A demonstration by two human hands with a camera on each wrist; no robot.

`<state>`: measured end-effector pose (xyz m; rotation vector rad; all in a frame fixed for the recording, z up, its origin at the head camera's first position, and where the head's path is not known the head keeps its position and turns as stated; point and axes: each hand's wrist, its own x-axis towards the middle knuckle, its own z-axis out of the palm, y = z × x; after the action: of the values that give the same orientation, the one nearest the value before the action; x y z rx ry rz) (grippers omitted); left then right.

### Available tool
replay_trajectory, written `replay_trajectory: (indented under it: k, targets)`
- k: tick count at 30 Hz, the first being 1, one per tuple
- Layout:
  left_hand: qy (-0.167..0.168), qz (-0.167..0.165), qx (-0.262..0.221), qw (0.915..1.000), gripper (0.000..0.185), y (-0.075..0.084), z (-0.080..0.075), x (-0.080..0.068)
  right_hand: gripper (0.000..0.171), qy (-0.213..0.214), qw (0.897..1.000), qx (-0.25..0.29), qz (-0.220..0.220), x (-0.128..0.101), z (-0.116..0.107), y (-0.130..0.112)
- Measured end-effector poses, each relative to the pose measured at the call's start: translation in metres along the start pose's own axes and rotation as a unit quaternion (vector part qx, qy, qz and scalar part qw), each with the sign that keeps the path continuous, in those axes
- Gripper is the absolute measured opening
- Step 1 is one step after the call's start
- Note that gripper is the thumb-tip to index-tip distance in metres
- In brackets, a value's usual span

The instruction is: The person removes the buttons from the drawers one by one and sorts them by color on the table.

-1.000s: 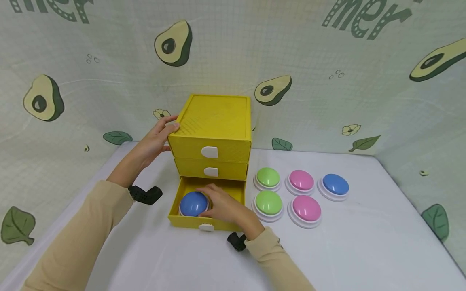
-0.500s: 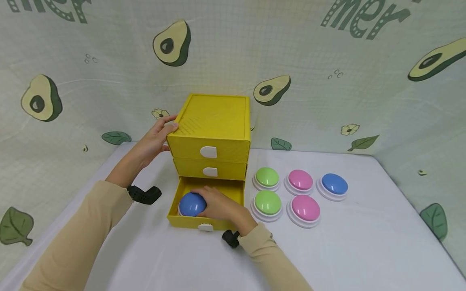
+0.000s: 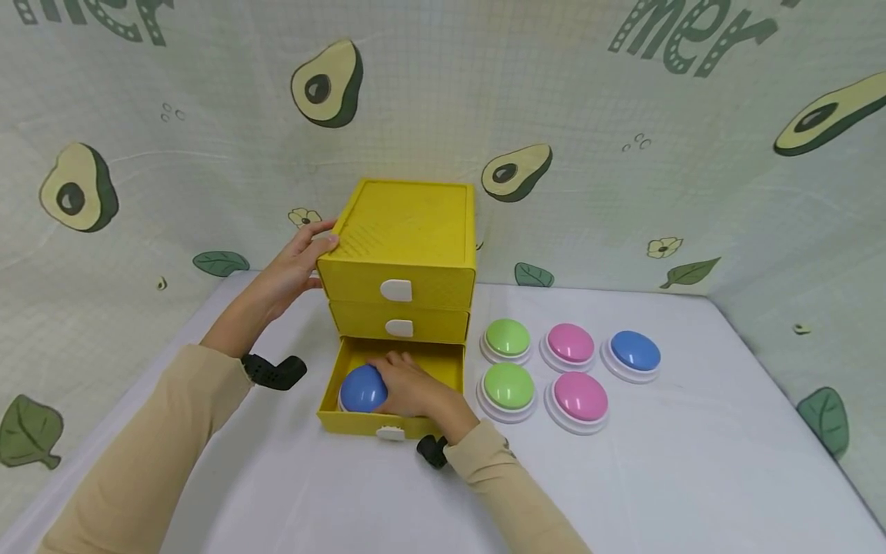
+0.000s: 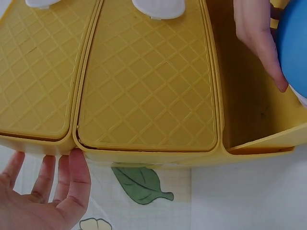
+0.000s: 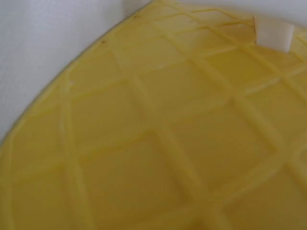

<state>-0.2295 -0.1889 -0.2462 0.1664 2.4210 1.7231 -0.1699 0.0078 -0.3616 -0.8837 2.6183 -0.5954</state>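
Observation:
A yellow cabinet of stacked drawers [image 3: 415, 219] stands on the white table, its bottom drawer [image 3: 346, 422] pulled out. In that drawer, at the left, a blue dome push button [image 3: 363, 389] with a white base is gripped at its right side by my right hand [image 3: 410, 388]. My left hand [image 3: 291, 268] touches the cabinet's left side near the top, fingers extended. In the left wrist view the left hand's fingertips [image 4: 79, 160] meet the cabinet wall. The right wrist view is filled by a yellow lattice panel [image 5: 158, 120]; no hand shows there.
Right of the cabinet lie two green buttons [image 3: 508, 385], two pink buttons [image 3: 581, 396] and another blue button [image 3: 635, 351]. The two upper drawers, with white tabs [image 3: 397, 290], are closed. An avocado-print cloth [image 3: 415, 100] hangs behind the table.
My right wrist and forearm have swung a little left while the hand stays at the blue button in the drawer. The left hand holds its place on the cabinet.

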Motion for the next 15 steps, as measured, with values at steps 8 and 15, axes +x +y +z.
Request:
replay_trajectory:
  k: [8,15]
  targets:
    - [0.001,-0.003,-0.003,1.0000,0.062,-0.0008,-0.0004,0.0006,0.069,0.013,1.000,-0.004,-0.001,-0.0019,0.0003,-0.0007]
    - [0.001,0.002,0.001,1.0000,0.061,-0.0014,-0.0005,0.0007,0.068,0.026,1.000,-0.010,0.007,-0.0027,-0.0006,-0.0023]
